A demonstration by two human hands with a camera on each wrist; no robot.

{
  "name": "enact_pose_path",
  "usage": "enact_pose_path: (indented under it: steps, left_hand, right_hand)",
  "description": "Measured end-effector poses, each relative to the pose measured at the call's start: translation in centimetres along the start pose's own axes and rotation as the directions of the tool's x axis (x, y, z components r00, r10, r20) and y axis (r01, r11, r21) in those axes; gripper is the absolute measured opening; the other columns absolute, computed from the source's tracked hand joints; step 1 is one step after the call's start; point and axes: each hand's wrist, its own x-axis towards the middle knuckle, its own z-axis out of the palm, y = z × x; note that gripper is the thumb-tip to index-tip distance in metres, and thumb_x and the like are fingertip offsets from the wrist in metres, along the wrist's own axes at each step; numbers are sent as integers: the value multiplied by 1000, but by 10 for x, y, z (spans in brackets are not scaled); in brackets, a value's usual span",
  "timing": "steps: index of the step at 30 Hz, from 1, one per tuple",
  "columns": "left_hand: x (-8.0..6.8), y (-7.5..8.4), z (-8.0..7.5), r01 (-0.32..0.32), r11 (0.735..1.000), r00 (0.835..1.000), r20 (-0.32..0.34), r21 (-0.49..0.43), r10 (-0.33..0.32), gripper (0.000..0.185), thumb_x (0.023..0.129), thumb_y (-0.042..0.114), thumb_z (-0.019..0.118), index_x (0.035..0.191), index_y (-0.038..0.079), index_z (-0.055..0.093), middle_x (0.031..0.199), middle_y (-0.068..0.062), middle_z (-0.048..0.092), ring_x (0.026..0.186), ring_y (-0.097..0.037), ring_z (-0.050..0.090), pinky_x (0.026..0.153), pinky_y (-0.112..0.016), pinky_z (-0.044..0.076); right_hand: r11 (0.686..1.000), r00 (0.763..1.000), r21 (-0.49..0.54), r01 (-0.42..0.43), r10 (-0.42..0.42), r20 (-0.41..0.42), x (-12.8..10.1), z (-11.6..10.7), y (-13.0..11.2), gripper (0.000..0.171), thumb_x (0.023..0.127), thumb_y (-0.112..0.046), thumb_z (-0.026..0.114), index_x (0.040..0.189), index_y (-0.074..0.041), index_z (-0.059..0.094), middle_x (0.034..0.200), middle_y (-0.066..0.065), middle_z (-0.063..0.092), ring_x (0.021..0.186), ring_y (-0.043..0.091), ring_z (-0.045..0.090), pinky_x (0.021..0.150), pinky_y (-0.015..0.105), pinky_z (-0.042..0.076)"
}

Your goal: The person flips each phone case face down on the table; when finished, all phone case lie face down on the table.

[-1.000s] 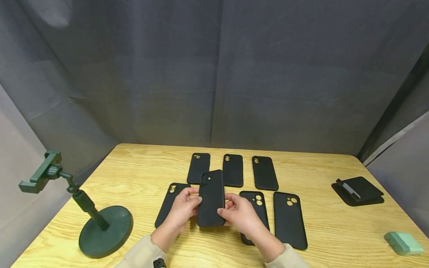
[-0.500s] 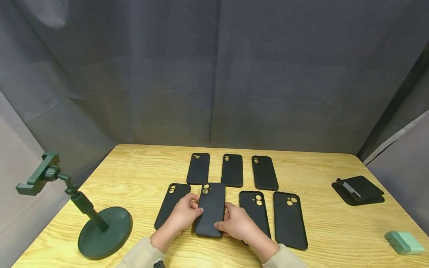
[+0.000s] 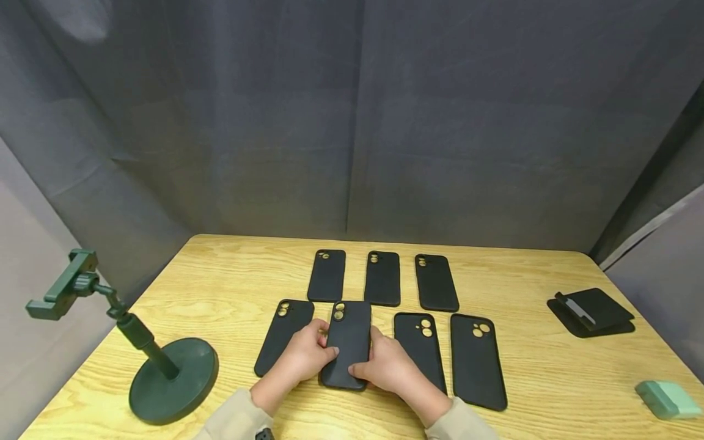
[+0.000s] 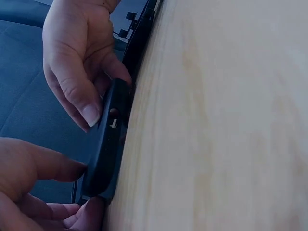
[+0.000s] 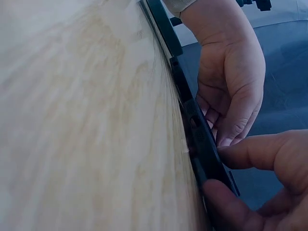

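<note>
- Black phone case (image 3: 348,343): lies flat on the table (image 3: 220,287), back up, camera cut-out at its far end; second from the left in the near row, between two other cases.
- Left hand (image 3: 301,357): grip closed on the case's left edge, thumb on top, fingers curled at the side.
- Right hand (image 3: 385,366): grip closed on the case's right edge and near corner, thumb resting on the back.
- Wrist views: case (image 4: 107,139) seen edge-on against the table, pinched between fingertips of both hands.
- Near row: case at far left (image 3: 283,335); two cases to the right (image 3: 420,348) (image 3: 477,360).
- Far row: three black cases (image 3: 327,275) (image 3: 382,278) (image 3: 436,282), side by side, apart.
- Green phone stand (image 3: 159,373): near left corner.
- Black folding stand (image 3: 591,311): right side.
- Pale green box (image 3: 665,398): near right edge.
</note>
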Motion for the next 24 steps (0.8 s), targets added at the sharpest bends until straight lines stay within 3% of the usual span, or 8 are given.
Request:
enact_pose_path:
  steps: [4,6,13,24]
  left_hand:
    - [0,2,-2,7,998,1000,10,56,-7,43,77,12,72,113,-2,53,80,-5,51,70,-18,49,63,-32,42]
    - [0,3,-2,6,996,1000,18,86,-8,46,77,14,73,115,-3,53,82,-6,53,74,-19,51,65,-34,44]
    - [1,1,-2,12,990,999,46,138,-18,54,77,16,74,122,-4,52,92,-10,56,86,-24,55,75,-41,47]
    - [0,2,0,16,983,999,44,184,-25,55,77,18,74,122,-4,52,94,-12,57,89,-27,57,77,-42,48]
  right_hand:
    - [998,1000,-61,6,-8,-29,3,0,-1,86,69,-25,80,131,15,37,97,19,65,92,28,61,77,38,48]
    - [998,999,-63,3,-6,-36,4,0,-1,84,68,-25,81,130,14,40,108,22,62,102,31,58,81,41,47]
    - [996,999,-88,-12,8,-45,6,2,-1,85,69,-27,81,130,14,39,115,25,58,107,36,56,85,43,46]
    - [993,999,-115,-30,27,-32,8,2,0,88,70,-29,80,133,14,36,125,28,51,116,40,49,93,48,42]
